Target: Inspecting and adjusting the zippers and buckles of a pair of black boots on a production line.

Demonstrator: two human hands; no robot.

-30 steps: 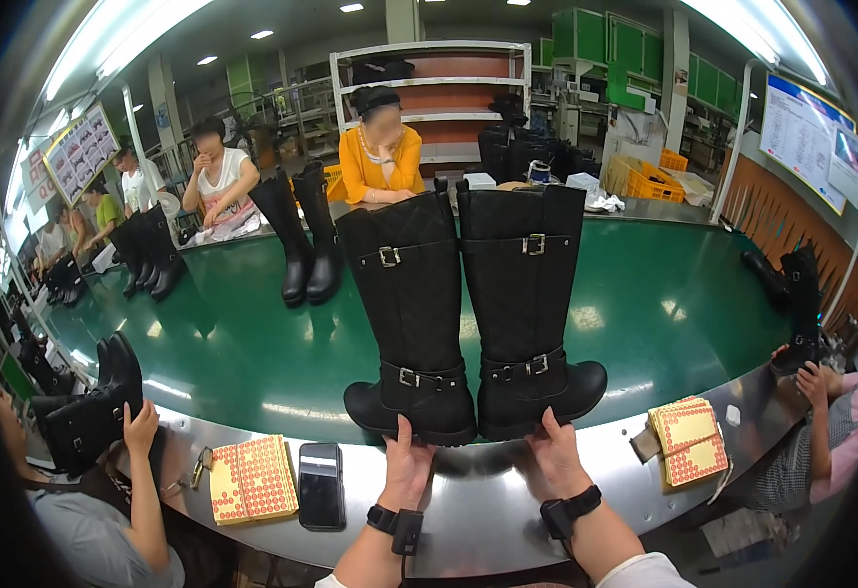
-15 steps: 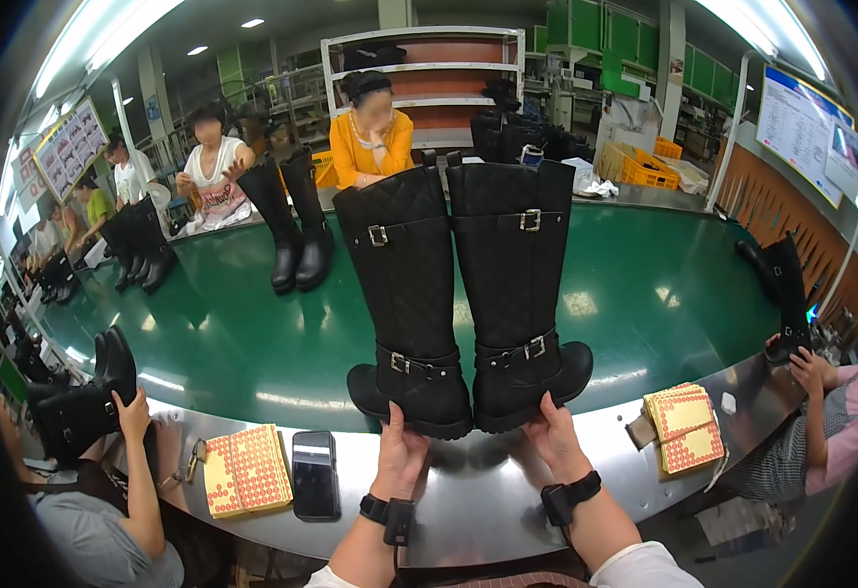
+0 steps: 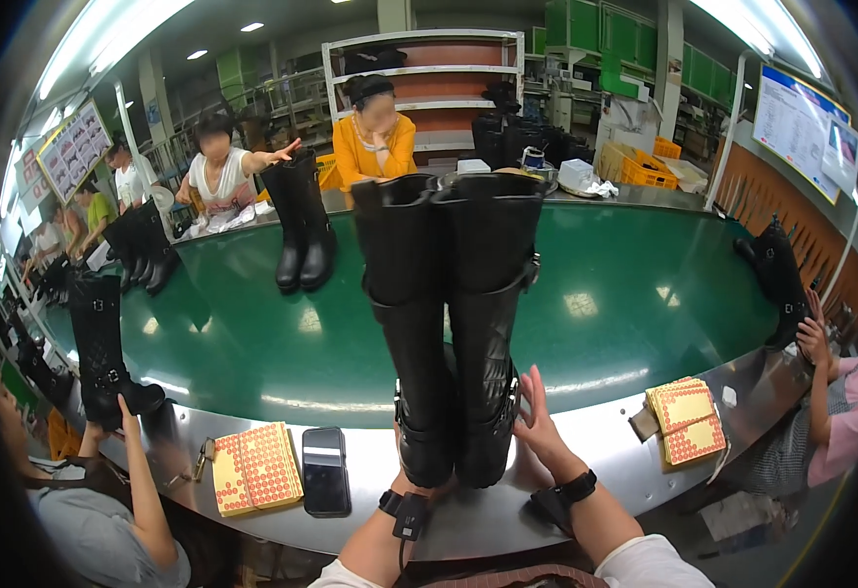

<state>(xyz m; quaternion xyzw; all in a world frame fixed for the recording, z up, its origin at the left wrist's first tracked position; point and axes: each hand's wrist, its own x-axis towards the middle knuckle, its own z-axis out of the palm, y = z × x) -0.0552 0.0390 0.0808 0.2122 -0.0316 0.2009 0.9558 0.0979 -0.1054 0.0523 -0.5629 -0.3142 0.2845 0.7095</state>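
A pair of tall black boots [image 3: 454,333] stands side by side before me at the near table edge, toes toward me, shafts upright. Buckled straps show along their outer sides. My right hand [image 3: 542,423] is beside the right boot's ankle, fingers stretched and apart; whether the fingertips touch the leather I cannot tell. Next to the left boot's foot is my left hand [image 3: 406,482], its fingers hidden behind the boot. Both my wrists wear dark bands with small devices.
Left of the boots lie a phone [image 3: 326,472] and a bundle of sticker cards [image 3: 255,468]; another bundle [image 3: 686,421] lies right. Co-workers at both sides handle boots [image 3: 102,353]. Another boot pair [image 3: 303,230] stands across the green belt [image 3: 605,294], near a person's outstretched hand [image 3: 277,157].
The boots have turned from toes outward to toes toward me and come nearer. My right hand has opened off the right boot. The left co-worker's boot has swung upright; a person opposite has reached out.
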